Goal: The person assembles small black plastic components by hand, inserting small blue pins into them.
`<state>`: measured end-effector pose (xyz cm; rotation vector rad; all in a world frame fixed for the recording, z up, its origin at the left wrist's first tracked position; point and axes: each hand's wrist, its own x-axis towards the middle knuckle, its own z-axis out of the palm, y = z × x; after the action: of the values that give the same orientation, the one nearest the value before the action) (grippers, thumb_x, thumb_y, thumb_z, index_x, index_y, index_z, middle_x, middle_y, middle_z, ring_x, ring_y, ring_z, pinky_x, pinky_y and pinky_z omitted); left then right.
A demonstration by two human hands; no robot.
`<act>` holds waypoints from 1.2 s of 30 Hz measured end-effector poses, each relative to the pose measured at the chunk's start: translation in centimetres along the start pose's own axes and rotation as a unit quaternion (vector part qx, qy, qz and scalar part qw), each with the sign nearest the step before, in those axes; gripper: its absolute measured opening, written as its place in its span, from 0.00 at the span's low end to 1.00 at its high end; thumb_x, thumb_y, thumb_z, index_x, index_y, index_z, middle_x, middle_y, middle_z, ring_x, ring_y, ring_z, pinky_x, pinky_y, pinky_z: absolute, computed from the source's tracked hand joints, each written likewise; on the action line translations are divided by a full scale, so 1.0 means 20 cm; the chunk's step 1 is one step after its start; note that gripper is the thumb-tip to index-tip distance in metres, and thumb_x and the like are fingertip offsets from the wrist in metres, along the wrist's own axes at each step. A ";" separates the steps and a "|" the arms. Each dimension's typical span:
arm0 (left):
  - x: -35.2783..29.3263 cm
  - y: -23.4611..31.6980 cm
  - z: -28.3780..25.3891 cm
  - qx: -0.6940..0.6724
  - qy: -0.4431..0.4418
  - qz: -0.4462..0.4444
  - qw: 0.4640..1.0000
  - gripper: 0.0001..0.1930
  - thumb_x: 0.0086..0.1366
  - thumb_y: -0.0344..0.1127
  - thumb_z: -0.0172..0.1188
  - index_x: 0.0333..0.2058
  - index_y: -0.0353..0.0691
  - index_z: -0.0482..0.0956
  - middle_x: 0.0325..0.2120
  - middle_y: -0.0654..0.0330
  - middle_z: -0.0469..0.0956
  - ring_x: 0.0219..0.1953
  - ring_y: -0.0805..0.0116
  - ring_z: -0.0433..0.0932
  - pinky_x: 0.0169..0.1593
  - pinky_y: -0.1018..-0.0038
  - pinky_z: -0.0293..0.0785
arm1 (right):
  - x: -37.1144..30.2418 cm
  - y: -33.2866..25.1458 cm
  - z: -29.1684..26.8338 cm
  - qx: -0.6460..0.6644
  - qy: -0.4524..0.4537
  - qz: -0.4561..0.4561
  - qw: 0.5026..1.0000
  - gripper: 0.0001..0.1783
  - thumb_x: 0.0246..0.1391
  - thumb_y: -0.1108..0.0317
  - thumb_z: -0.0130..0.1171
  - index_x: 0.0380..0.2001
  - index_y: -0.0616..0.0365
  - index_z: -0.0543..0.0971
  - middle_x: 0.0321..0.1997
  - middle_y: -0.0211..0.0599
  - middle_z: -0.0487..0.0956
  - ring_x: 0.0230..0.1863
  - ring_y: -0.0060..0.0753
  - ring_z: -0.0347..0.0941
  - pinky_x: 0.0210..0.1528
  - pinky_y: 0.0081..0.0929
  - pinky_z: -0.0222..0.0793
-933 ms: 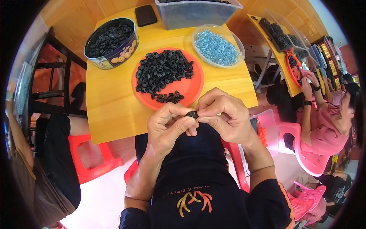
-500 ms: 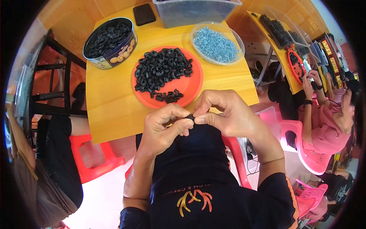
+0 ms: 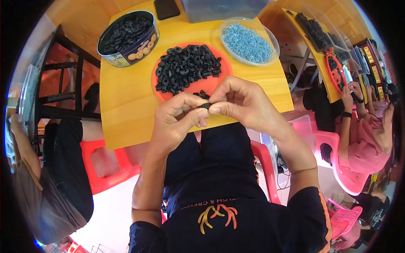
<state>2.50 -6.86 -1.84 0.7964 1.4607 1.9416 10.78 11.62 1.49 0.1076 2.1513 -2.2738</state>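
Grip: the left hand (image 3: 175,120) and the right hand (image 3: 240,103) meet fingertip to fingertip, both pinching one small black part (image 3: 205,105) between thumbs and forefingers.
Small black part: it sits in the pinch above the near edge of the yellow table (image 3: 126,114), just off the near rim of the orange plate; its exact shape is too small to tell.
Left hand: fingers curled, thumb pressed in under the part, forearm coming up from the lower edge.
Right hand: arched over the part from the right, knuckles raised, fingertips clamped on it.
Orange plate (image 3: 219,78): at the middle of the table, just behind the hands, bearing a heap of black ring-shaped parts (image 3: 185,67); a few lie loose at its near rim.
Round tin (image 3: 135,46): near the far left corner, filled with more black parts.
Clear bowl (image 3: 272,42): toward the far right edge, holding small blue-grey pieces (image 3: 247,42).
Dark flat object (image 3: 166,7): at the far edge, between tin and bowl.
Clear tub (image 3: 219,9): at the far edge, beside the dark flat object.
Beside the table: red plastic stool (image 3: 105,166) on the left; another person in pink (image 3: 365,143) sits to the right at a second yellow table (image 3: 312,59).
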 end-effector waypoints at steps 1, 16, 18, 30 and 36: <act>0.00 0.01 0.00 0.000 0.000 0.007 1.000 0.06 0.64 0.23 0.59 0.39 0.31 0.77 0.27 0.60 0.79 0.28 0.77 0.77 0.32 0.81 0.74 | 0.00 -0.01 0.00 -0.001 -0.002 -0.003 1.000 0.08 0.53 0.72 0.65 0.28 0.63 0.75 0.30 0.31 0.77 0.33 0.19 0.72 0.38 0.21 0.69; 0.03 0.17 0.07 0.200 -0.079 0.133 0.967 0.05 0.56 0.19 0.61 0.33 0.29 0.78 0.23 0.57 0.77 0.22 0.74 0.78 0.25 0.78 0.71 | -0.10 -0.18 -0.06 -0.415 -0.102 -0.190 0.884 0.11 0.57 0.66 0.57 0.24 0.60 0.72 0.21 0.43 0.71 0.25 0.51 0.72 0.27 0.40 0.67; 0.05 0.16 0.05 0.219 -0.092 0.134 0.962 0.05 0.56 0.19 0.61 0.33 0.30 0.78 0.22 0.58 0.77 0.21 0.74 0.77 0.25 0.78 0.71 | -0.10 -0.17 -0.07 -0.376 -0.114 -0.164 0.905 0.11 0.57 0.66 0.57 0.25 0.61 0.73 0.21 0.45 0.71 0.25 0.53 0.72 0.27 0.41 0.67; 0.11 0.01 0.01 0.026 -0.012 0.035 0.999 0.07 0.64 0.22 0.58 0.41 0.31 0.77 0.30 0.59 0.79 0.30 0.76 0.78 0.35 0.80 0.74 | 0.01 -0.03 -0.05 -0.370 -0.022 -0.190 0.909 0.16 0.63 0.59 0.52 0.28 0.61 0.70 0.23 0.45 0.72 0.27 0.51 0.73 0.29 0.39 0.66; 0.06 0.01 0.00 0.019 0.017 0.037 0.999 0.08 0.63 0.21 0.58 0.41 0.31 0.77 0.30 0.59 0.79 0.29 0.77 0.77 0.34 0.80 0.74 | -0.02 0.00 -0.07 -0.369 -0.011 -0.216 0.904 0.15 0.62 0.57 0.53 0.29 0.59 0.71 0.25 0.43 0.74 0.29 0.51 0.74 0.29 0.39 0.68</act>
<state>1.65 -6.05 -1.45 0.8496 1.5114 1.9960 11.17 12.92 1.45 -0.4363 3.0800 -1.3882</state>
